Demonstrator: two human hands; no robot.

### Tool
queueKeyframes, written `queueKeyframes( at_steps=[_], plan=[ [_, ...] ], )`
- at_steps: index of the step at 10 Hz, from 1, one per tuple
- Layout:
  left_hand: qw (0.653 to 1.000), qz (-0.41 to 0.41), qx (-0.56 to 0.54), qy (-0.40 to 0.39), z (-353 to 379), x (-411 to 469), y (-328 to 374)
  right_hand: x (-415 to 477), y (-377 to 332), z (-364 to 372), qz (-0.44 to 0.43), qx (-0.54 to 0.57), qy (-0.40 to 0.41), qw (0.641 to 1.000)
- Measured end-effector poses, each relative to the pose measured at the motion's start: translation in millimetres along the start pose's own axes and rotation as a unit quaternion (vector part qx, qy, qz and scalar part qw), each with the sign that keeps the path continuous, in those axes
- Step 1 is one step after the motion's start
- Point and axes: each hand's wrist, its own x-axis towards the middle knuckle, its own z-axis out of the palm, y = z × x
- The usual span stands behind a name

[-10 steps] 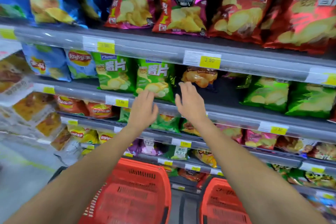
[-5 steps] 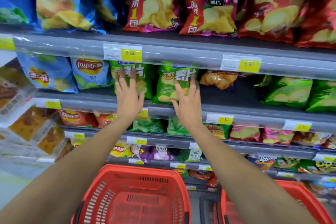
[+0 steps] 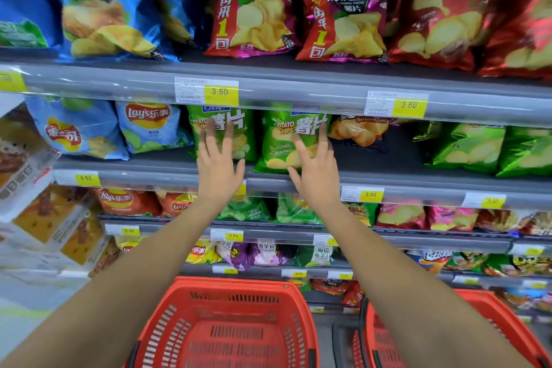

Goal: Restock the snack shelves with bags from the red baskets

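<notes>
Left hand (image 3: 219,172), fingers spread straight, flat on left green chip bag (image 3: 243,131); right hand (image 3: 317,181), fingers spread too, on right green chip bag (image 3: 280,143). Both upright on the shelf (image 3: 155,176). Left red basket (image 3: 233,288) and right red basket (image 3: 504,323) below.

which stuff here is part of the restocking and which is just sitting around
In the job: left hand on left green bag; right hand on right green bag; left red basket; right red basket.
Just there: blue chip bag up top; yellow price tag; stacked boxes at left.
</notes>
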Motion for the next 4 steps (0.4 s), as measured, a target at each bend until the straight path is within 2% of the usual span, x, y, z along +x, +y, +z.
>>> queueKeyframes(
  at_steps=[2,4],
  plan=[
    [0.999,-0.028,-0.018,-0.018,-8.8,-13.5,15.1,-8.2,5.8,-16.2,-0.035,0.022,-0.038,0.998],
    [0.998,0.022,-0.061,0.008,-12.9,-32.4,45.6,-23.8,14.4,-42.9,-0.062,0.059,-0.040,0.996]
  ],
)
